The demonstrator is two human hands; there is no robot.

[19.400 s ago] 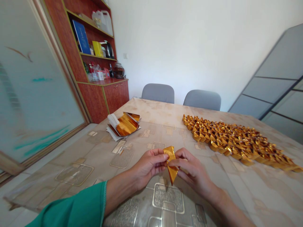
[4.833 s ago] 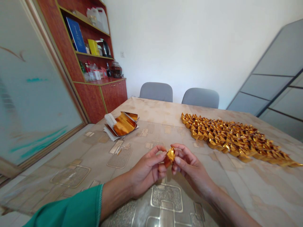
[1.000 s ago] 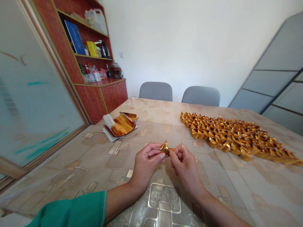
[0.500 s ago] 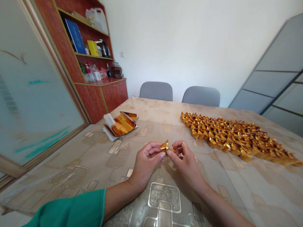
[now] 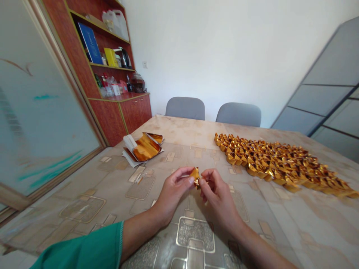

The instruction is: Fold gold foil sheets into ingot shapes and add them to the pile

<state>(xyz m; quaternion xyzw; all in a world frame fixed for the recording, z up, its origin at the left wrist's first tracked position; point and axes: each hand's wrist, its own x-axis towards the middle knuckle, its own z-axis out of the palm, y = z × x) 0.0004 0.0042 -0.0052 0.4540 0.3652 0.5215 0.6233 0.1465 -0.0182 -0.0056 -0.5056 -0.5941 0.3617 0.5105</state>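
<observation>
Between my two hands, above the middle of the near table, is a small folded piece of gold foil paper (image 5: pixel 196 175). My left hand (image 5: pixel 177 188) pinches its left side between thumb and fingers. On the other side, my right hand (image 5: pixel 215 186) grips the right edge with thumb and curled fingers. Part of the folded piece is hidden behind the fingertips. Farther right lie rows of folded gold paper ingots (image 5: pixel 269 158), packed close together. A loose stack of gold foil sheets (image 5: pixel 147 147) with white backs rests beyond my left hand, its edges curling up.
The table (image 5: pixel 179 130) wears a patterned clear cover. Two grey chairs (image 5: pixel 185 108) stand at its far side. A red-brown cabinet (image 5: pixel 120 112) with shelves of bottles and a kettle is at the back left, beside a frosted glass door (image 5: pixel 42 112).
The gold foil piece has turned more upright between my fingers. My right hand's fingers have shifted slightly around its right edge. The stack and the rows of ingots stay where they were.
</observation>
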